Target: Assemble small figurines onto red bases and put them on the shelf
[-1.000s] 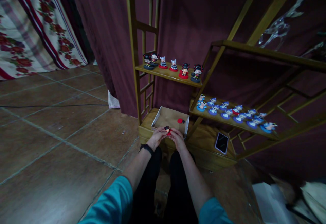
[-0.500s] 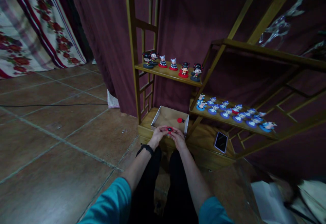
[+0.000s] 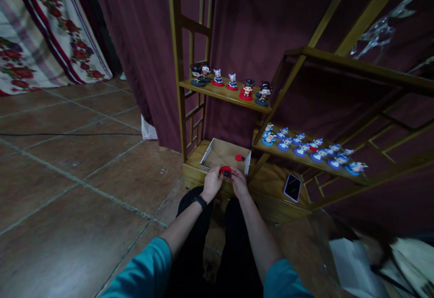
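Note:
Between my two hands, above the near edge of a shallow cardboard box (image 3: 222, 149), is a small figurine (image 3: 226, 171) with a red round base and a dark part facing me. My left hand (image 3: 213, 182) grips it from the left, fingers closed at its edge. From the right, my right hand (image 3: 239, 183) pinches its other side. Fingers hide part of the figurine. Inside the box, toward its right end, lies another red-based figurine (image 3: 239, 158) with a dark part, tipped over.
Small figurines (image 3: 248, 90) stand on the upper left shelf (image 3: 224, 94). Several blue and white figurines (image 3: 301, 149) fill the lower right shelf. A phone (image 3: 292, 187) lies on the cabinet's base board, right of the box. Wooden uprights (image 3: 176, 63) frame the shelves.
The figurine in my hands has turned, so more of its red base shows now. My left hand has shifted slightly right. The view has moved a little.

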Tool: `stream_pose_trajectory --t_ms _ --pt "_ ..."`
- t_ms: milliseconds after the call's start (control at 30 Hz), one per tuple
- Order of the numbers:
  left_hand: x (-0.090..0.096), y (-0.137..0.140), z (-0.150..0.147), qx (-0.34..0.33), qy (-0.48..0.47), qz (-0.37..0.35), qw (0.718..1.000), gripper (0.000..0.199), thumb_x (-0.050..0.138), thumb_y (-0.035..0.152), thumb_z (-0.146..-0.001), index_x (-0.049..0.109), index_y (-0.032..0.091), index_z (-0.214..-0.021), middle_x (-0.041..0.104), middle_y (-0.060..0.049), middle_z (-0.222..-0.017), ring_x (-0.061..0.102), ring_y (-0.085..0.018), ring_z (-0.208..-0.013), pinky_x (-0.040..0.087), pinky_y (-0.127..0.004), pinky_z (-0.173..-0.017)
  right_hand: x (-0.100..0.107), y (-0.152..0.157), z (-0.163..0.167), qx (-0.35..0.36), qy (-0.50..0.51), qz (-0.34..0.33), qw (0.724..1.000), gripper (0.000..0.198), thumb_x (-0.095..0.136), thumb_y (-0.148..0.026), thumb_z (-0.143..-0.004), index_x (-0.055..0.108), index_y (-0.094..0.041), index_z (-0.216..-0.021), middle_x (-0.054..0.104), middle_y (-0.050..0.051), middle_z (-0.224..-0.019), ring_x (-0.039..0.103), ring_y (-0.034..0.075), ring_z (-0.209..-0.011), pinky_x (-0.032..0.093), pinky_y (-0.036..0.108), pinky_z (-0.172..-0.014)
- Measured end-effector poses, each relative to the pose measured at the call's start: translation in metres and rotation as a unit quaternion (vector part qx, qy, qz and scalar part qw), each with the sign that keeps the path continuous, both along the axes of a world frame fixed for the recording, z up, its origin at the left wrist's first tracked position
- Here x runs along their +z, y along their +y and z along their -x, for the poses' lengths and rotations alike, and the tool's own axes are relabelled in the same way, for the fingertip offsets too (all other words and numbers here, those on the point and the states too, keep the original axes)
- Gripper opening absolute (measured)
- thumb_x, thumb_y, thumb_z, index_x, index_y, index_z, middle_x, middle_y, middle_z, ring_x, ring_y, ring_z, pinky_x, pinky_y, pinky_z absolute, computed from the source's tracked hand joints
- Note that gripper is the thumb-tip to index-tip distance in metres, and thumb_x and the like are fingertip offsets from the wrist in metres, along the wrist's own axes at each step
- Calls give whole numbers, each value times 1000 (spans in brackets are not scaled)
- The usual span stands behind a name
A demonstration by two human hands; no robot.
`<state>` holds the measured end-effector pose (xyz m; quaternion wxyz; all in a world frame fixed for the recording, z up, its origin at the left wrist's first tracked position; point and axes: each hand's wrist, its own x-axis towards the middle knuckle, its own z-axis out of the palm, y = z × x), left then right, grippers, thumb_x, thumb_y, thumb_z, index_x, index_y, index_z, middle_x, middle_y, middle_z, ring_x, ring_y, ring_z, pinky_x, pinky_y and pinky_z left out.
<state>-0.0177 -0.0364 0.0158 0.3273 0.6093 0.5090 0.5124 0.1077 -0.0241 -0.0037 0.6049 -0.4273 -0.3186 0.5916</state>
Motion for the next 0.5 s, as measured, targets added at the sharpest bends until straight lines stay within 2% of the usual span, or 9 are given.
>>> stream_pose_trajectory --t_ms 133,300,500 --pt "10 -9 0 -3 129 -43 991 34 50 8 -75 57 22 -104 59 -10 -102 51 -24 -101 34 -35 -92 3 0 -2 -2 -23 1 1000 25 66 -17 -56 64 -21 -81 69 1 -82 61 16 -76 49 28 -66" --pt "15 -13 -1 8 285 -100 953 31 42 11 -81 54 19 -108 59 -12 -94 51 -25 -93 33 -37 -86 5 -1 -4 3 -21 2 1000 24 66 -18 -55 64 -21 -78 68 0 -80 60 15 -73 48 26 -64" --pt "23 -10 3 -33 330 -140 933 26 39 14 -84 56 17 -104 58 -12 -90 51 -25 -89 30 -37 -86 5 -1 -6 -10 -39 0 999 24 62 -14 -54 64 -21 -77 67 -2 -76 58 15 -70 47 26 -63"
